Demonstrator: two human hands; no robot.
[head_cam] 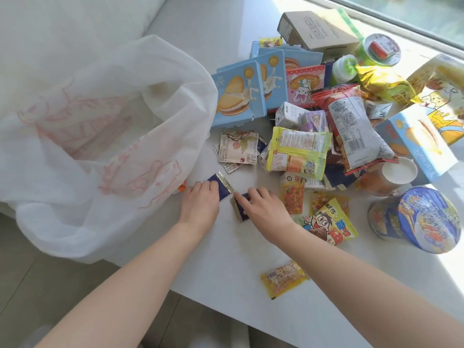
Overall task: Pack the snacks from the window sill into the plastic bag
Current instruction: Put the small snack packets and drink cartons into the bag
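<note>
**Both hands down on dark blue packets beside the open bag**

At the far left we see the white plastic bag (82, 136) with pink print, lying slumped on the white window sill (226, 259) with its mouth gaping toward the snacks. Just right of the bag's lower edge our left hand (199, 203) lies palm down, fingers curled onto a dark blue packet with a gold edge (222, 185); the packet is flat on the sill and touches the bag's side. Close beside it our right hand (263, 208) presses on a second dark blue packet (240, 207), fingers bent over it. Whether either hand has truly pinched its packet or only rests on it, we cannot tell from this angle.

Above the hands lie small lychee-print sachets (237, 150), and behind them stand blue sandwich-biscuit boxes (238, 96). Further right the main heap piles up: a yellow-green pouch (297, 153), a red-and-silver bag (356, 129), and a cartoon-boy packet (329, 222). A yellow nut bar (283, 278) lies alone near the sill's front edge. At the far right stands a blue instant-noodle cup (416, 218).
</note>
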